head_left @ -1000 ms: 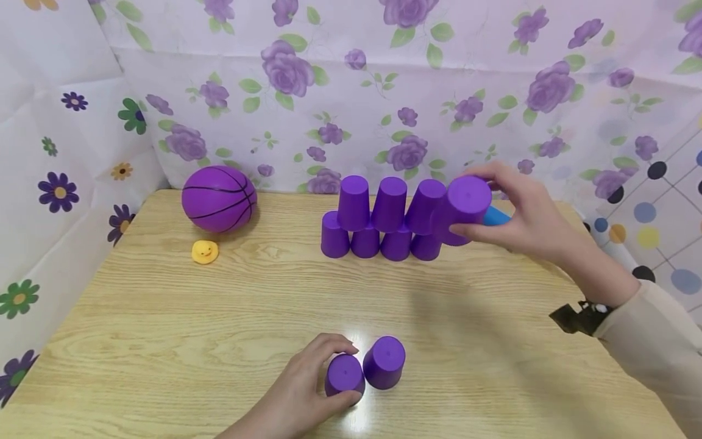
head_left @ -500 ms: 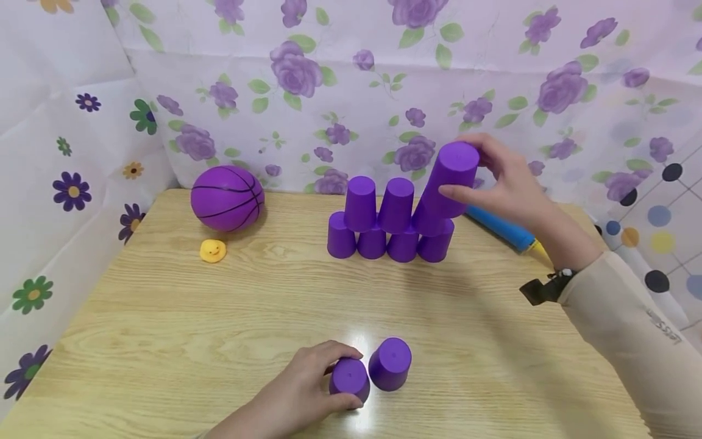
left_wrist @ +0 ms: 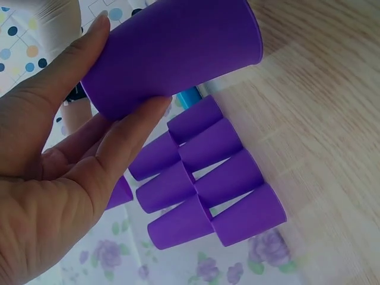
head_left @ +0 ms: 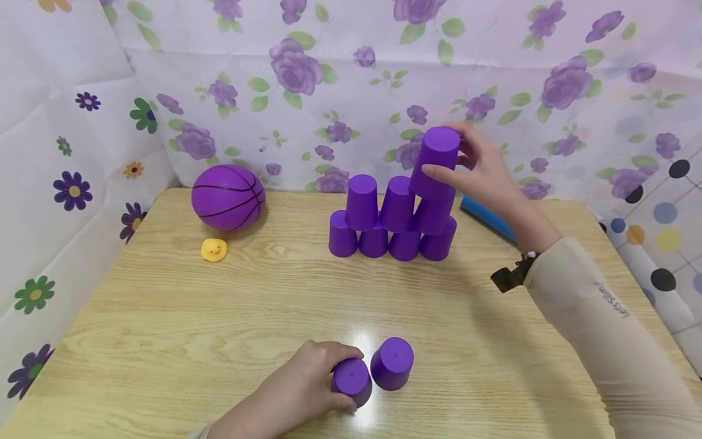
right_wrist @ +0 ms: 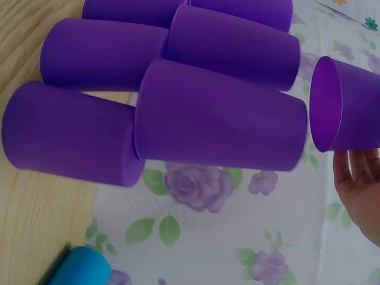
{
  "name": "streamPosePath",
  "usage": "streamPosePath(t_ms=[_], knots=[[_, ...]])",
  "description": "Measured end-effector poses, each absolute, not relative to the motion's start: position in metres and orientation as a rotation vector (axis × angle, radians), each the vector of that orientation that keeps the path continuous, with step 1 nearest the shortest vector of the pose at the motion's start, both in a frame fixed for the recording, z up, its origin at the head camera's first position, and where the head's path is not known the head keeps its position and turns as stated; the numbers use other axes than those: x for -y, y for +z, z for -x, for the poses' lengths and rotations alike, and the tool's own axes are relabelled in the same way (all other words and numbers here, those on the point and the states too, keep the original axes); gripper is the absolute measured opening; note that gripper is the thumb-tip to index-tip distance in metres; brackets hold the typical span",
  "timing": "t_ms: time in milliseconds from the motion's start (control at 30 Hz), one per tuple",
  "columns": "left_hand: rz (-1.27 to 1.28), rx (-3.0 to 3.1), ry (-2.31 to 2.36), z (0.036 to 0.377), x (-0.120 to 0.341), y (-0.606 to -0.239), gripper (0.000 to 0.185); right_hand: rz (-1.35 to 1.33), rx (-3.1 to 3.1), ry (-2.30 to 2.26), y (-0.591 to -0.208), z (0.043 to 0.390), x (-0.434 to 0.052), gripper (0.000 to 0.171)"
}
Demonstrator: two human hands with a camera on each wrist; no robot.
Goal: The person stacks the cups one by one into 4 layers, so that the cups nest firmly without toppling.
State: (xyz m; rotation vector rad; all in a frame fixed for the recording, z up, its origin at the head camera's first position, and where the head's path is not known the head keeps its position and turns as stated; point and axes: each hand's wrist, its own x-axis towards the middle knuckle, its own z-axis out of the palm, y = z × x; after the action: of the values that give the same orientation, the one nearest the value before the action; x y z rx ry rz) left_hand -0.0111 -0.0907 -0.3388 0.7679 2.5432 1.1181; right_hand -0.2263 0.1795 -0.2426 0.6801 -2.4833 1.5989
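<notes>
Purple cups stand upside down in a stack [head_left: 397, 222] at the table's back: four in the bottom row, three on top. My right hand [head_left: 474, 171] grips another upside-down purple cup [head_left: 437, 160] just above the right end of the second row. In the right wrist view this held cup [right_wrist: 347, 113] stands apart from the stack [right_wrist: 219, 116]. At the table's front edge, my left hand [head_left: 328, 379] grips a purple cup [head_left: 352, 379] on the table, seen close in the left wrist view [left_wrist: 172, 53]. A second loose cup [head_left: 392, 363] stands right beside it.
A purple basketball [head_left: 228, 197] and a small yellow duck [head_left: 214, 249] lie at the back left. A blue tube [head_left: 485, 214] lies behind my right wrist. Floral cloth walls close in the wooden table [head_left: 219, 317] at the back and both sides.
My right hand has lifted its cup up and to the left, from beside the stack's right end to above the second row. The left hand stays on its cup.
</notes>
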Motion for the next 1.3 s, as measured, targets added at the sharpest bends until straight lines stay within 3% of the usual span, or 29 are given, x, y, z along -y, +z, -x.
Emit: streamPosePath(t_ms=[300, 1300], knots=[[-0.731, -2.532, 1.128, 0.012, 0.089, -0.335, 0.043, -0.568, 2.417, 1.677, -0.251, 0.238, -0.17, 0.058], [-0.704, -2.501, 1.196, 0.012, 0.092, -0.338, 0.043, -0.644, 2.426, 1.732, -0.264, 0.237, -0.168, 0.067]])
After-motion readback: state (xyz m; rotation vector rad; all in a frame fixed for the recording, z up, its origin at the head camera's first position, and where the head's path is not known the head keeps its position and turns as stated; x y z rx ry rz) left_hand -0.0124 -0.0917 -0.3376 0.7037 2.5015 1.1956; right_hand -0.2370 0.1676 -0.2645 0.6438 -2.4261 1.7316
